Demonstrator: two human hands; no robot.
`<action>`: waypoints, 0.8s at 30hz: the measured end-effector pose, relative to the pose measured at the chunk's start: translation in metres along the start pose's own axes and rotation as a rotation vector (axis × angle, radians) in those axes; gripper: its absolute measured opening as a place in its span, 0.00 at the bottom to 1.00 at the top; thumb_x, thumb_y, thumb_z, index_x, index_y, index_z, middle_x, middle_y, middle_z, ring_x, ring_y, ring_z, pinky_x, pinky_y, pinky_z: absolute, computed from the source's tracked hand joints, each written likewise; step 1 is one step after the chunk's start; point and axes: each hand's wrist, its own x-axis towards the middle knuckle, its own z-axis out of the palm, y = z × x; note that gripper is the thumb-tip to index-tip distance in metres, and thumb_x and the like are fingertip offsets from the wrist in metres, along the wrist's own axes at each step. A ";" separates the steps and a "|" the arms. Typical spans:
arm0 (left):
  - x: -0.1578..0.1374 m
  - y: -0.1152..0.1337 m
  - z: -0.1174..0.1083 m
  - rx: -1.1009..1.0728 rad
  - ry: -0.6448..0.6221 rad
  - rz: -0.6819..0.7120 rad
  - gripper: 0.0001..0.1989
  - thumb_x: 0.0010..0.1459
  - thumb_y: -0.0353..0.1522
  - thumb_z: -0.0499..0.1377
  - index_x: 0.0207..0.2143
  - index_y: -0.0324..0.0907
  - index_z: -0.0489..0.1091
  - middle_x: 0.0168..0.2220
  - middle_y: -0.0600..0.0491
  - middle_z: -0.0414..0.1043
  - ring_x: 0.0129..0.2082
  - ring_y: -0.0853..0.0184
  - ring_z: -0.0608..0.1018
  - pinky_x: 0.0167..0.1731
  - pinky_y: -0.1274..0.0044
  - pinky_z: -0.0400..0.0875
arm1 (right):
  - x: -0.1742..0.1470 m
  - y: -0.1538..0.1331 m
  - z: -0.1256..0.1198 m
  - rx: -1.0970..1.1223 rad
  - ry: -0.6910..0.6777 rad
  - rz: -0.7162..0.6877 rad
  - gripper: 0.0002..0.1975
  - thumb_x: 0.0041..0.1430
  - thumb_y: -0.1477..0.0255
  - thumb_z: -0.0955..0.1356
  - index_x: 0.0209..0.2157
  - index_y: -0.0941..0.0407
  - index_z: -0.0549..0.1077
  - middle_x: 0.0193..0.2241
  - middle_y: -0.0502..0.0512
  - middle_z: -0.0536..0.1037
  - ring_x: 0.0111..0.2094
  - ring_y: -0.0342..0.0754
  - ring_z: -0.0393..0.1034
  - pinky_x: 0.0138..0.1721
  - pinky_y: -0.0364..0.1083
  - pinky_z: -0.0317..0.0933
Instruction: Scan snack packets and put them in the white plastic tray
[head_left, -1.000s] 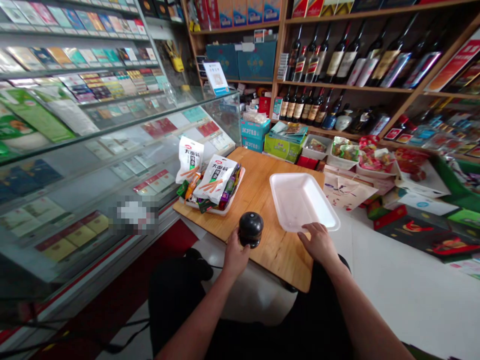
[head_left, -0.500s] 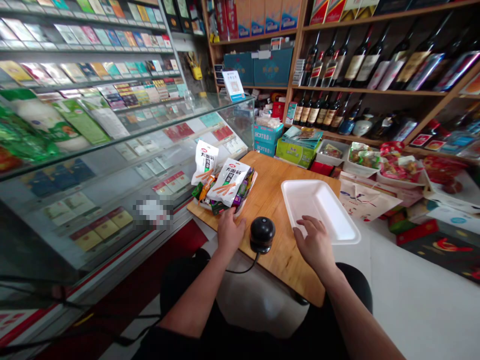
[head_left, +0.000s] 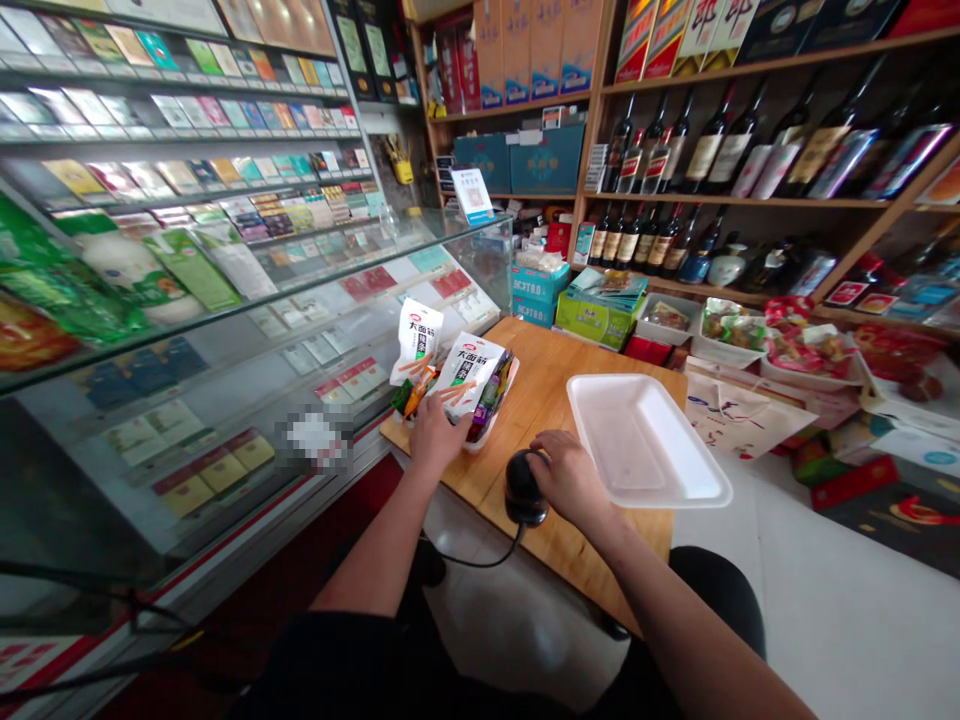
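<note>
Since half a second ago, both hands are occupying new places: the right hand [head_left: 568, 478], which was lying flat in the empty white tray [head_left: 646, 440], is now resting on the black scanner [head_left: 523, 487], and the left hand [head_left: 435, 432], which was lying on the wooden table [head_left: 555, 540] beside the scanner, is now reaching into the snack tray [head_left: 491, 425]. Nearest the viewer, the two bare forearms are extending forward over the dark lap. The scanner is standing on the table close to its near edge, and its black cord [head_left: 480, 560] is hanging over that edge. The right hand is curling loosely over the scanner's top and right side; whether the fingers are squeezing it cannot be told. Just right of this hand, the empty white tray is lying flat, its right end jutting past the table edge. Farther left, the left hand is touching the near end of the snack tray with its fingers bent among the small packets; whether it is gripping one cannot be told. Two white snack bags [head_left: 465, 372] with orange print are leaning upright in that tray. At the left, a glass display counter [head_left: 247, 330] is running beside the table. Beyond the table, teal boxes [head_left: 538, 283] and bins of wrapped sweets [head_left: 731, 325] are crowding the floor, and at the back, wooden shelves [head_left: 705, 200] are carrying rows of dark bottles [head_left: 679, 140]
</note>
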 end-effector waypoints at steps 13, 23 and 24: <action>0.030 -0.016 0.007 -0.136 0.074 0.039 0.22 0.60 0.38 0.56 0.52 0.35 0.72 0.49 0.36 0.73 0.52 0.48 0.74 0.56 0.60 0.66 | 0.017 -0.012 0.011 0.047 -0.021 0.029 0.05 0.61 0.74 0.68 0.37 0.57 0.76 0.38 0.59 0.79 0.43 0.53 0.71 0.51 0.51 0.64; 0.010 0.006 -0.034 -1.260 -0.139 -0.301 0.27 0.57 0.41 0.56 0.53 0.33 0.69 0.40 0.44 0.75 0.29 0.65 0.77 0.28 0.73 0.74 | 0.026 -0.022 -0.002 0.218 0.069 0.124 0.07 0.61 0.72 0.67 0.39 0.56 0.77 0.41 0.57 0.80 0.43 0.51 0.74 0.48 0.50 0.67; 0.004 0.011 -0.039 -1.310 -0.178 -0.307 0.26 0.57 0.41 0.56 0.53 0.32 0.69 0.39 0.44 0.76 0.29 0.64 0.77 0.28 0.73 0.74 | 0.027 -0.023 -0.002 0.251 0.070 0.144 0.07 0.61 0.72 0.67 0.39 0.56 0.77 0.41 0.56 0.80 0.42 0.50 0.75 0.47 0.49 0.67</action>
